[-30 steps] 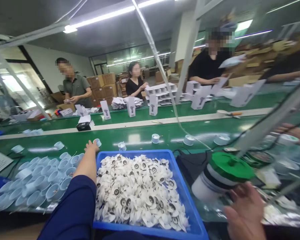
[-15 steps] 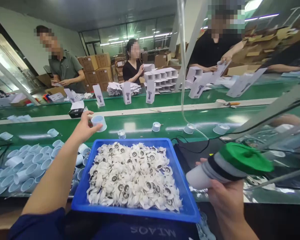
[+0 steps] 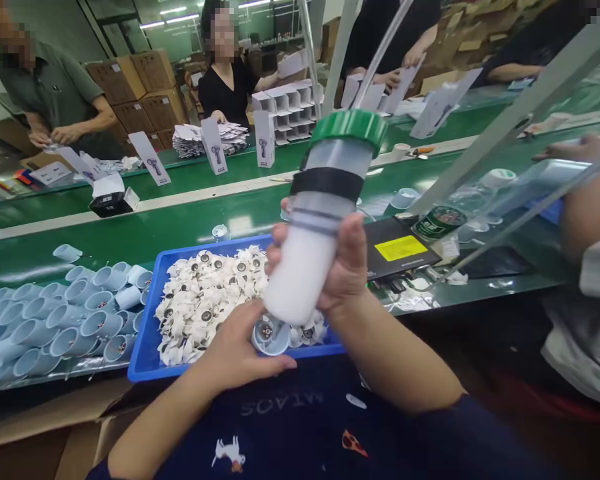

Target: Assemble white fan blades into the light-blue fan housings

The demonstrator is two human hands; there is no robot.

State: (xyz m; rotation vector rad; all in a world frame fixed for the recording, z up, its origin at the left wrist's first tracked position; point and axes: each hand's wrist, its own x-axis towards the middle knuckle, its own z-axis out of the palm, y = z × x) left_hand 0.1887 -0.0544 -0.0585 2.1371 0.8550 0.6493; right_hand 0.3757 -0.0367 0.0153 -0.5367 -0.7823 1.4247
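**R hand** (image 3: pixel 343 267): fingers wrapped firmly round lower body of plastic cylinder (image 3: pixel 305 267), holding it up, tilted, over blue tray. Cylinder has green cap (image 3: pixel 349 127), black band (image 3: pixel 327 183), clear upper section, white lower section; contents unclear. Handling: looks stiff, smooth-walled, prob. light, could slip in bare fingers. Best hold = round body below band, not by cap.

**L hand** (image 3: pixel 235 347): fingers closed on side of pale blue cup (image 3: pixel 271 337), cup just over tray's front edge, dark-centred part showing inside. Cup looks thin, light, maybe fragile; take by outer wall.

Blue tray (image 3: pixel 145 347): heaped white discs w/ dark centres (image 3: pixel 205 300). Left of tray: pile of pale blue cups (image 3: pixel 75 320) on sides, on green conveyor desk (image 3: pixel 180 230). Right of tray: black pad w/ yellow label (image 3: pixel 400 248). Co-worker's hand (image 3: pixel 570 150) far right, well apart. Beyond: white product boxes (image 3: pixel 263 137) upright, other people at work.
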